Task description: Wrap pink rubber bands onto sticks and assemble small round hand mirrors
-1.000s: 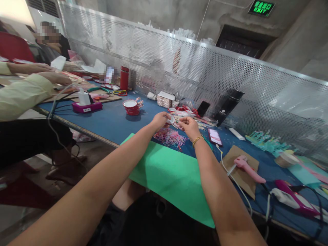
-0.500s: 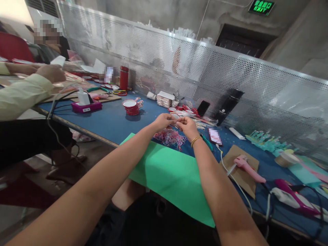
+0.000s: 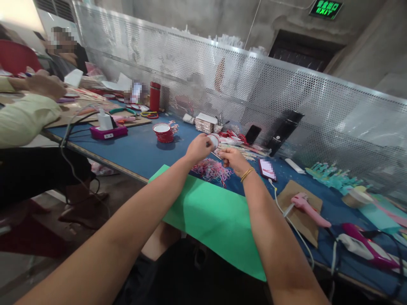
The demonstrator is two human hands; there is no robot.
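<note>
Above the blue surface (image 3: 136,154), we are pinching a red-rimmed white disc (image 3: 215,141) in the grip of our left hand (image 3: 199,148). Just beside it, our right hand (image 3: 233,159) is pressing its fingertips together, on what we cannot tell. Near our hands a tangle of pinkish strings (image 3: 212,170) is lying, a green sheet (image 3: 213,220) is stretching nearer us, and a red-rimmed stack (image 3: 163,134) is standing off to the left.

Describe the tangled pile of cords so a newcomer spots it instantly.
On the blue table, find the green sheet at the near edge. Just beyond it, by the left hand, lies the pile of cords. It is a loose, pinkish tangle, unlike the neat red-rimmed stack farther left.
</note>
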